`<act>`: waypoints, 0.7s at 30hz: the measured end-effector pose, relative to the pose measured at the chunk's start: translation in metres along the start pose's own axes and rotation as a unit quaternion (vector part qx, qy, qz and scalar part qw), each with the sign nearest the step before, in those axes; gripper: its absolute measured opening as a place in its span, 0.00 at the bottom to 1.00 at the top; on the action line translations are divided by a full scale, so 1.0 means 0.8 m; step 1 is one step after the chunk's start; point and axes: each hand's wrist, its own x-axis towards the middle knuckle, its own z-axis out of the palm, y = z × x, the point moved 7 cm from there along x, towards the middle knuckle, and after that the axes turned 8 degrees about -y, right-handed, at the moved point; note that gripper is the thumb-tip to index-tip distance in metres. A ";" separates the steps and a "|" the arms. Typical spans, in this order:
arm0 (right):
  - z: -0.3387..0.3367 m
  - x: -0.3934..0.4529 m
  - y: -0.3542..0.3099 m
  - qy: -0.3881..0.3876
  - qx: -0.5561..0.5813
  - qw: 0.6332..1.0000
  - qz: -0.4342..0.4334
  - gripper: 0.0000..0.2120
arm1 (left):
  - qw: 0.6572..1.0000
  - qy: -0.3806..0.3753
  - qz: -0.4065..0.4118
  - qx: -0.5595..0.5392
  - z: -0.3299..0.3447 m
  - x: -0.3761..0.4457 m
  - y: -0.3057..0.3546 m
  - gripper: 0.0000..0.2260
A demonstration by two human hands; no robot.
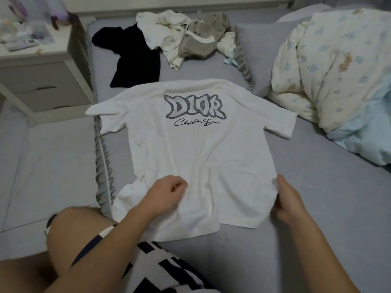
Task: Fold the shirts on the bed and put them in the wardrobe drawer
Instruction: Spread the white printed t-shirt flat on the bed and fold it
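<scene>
Lying flat on the gray bed (pixel 317 187) is a white shirt (pixel 190 155), spread out with both short sleeves sticking out to the sides. It is sitting near the left edge of the bed, and its left sleeve and lower left corner are hanging over that edge a little. Big gray letters and thin black writing are showing on the part of the shirt farthest from the person.

The left hand (pixel 167 193) is resting on the lower part of the shirt with its fingers curled in, and it is bunching a bit of the cloth. The right hand (pixel 285 199) is holding the shirt's right side edge near the bottom, with its thumb on top and its fingers tucked under the cloth. The two hands are well apart.

At the far end of the bed, a black shirt (pixel 133 58) is lying by the left edge. Just beside it, a cream and tan pile of clothes (pixel 186 37) is sitting in a heap. A gray pillow (pixel 254 56) is leaning next to the pile, and a flowery blanket (pixel 338 66) is bunching up along the right side of the bed. A white nightstand (pixel 42 81) is standing off the left edge, near the far corner.
</scene>
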 end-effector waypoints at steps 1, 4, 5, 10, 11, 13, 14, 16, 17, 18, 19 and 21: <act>0.009 0.007 -0.007 -0.022 0.003 1.000 -0.004 0.10 | 0.995 0.097 0.003 0.040 -0.019 0.000 0.000 0.10; 0.014 0.017 -0.040 -0.062 -0.039 0.997 -0.013 0.08 | 0.958 0.193 -0.139 0.160 -0.057 -0.006 -0.035 0.25; 0.009 0.020 -0.048 -0.062 -0.047 0.997 -0.013 0.08 | 0.950 0.163 -0.193 0.182 -0.060 -0.008 -0.056 0.28; -0.038 0.043 -0.077 0.092 -0.401 0.911 0.000 0.15 | 0.973 0.079 -0.213 -0.041 -0.064 -0.006 -0.125 0.31; -0.033 0.049 -0.087 0.123 -0.462 0.878 -0.016 0.20 | 0.971 0.061 -0.212 -0.097 -0.067 0.000 -0.130 0.31; 0.006 0.062 -0.110 0.157 -0.537 0.823 -0.096 0.28 | 0.944 0.018 -0.242 -0.224 -0.071 0.008 -0.138 0.28; 0.040 0.068 -0.118 0.147 -0.562 0.801 -0.143 0.30 | 0.931 -0.001 -0.263 -0.253 -0.072 0.008 -0.137 0.26; 0.126 0.084 -0.116 0.073 -0.605 0.764 -0.213 0.31 | 0.952 -0.006 -0.272 -0.138 -0.089 0.012 -0.130 0.20; 0.173 0.093 -0.111 0.029 -0.629 0.740 -0.235 0.32 | 0.961 0.032 -0.270 -0.042 -0.104 0.018 -0.125 0.16; 0.218 0.102 -0.104 -0.008 -0.655 0.713 -0.251 0.33 | 0.962 0.082 -0.258 0.031 -0.120 0.025 -0.116 0.12; 0.261 0.112 -0.099 -0.036 -0.680 0.683 -0.264 0.34 | 0.960 0.127 -0.238 0.070 -0.136 0.034 -0.103 0.10; 0.334 0.134 -0.096 -0.065 -0.714 0.635 -0.287 0.33 | 0.958 0.178 -0.187 0.122 -0.166 0.069 -0.084 0.16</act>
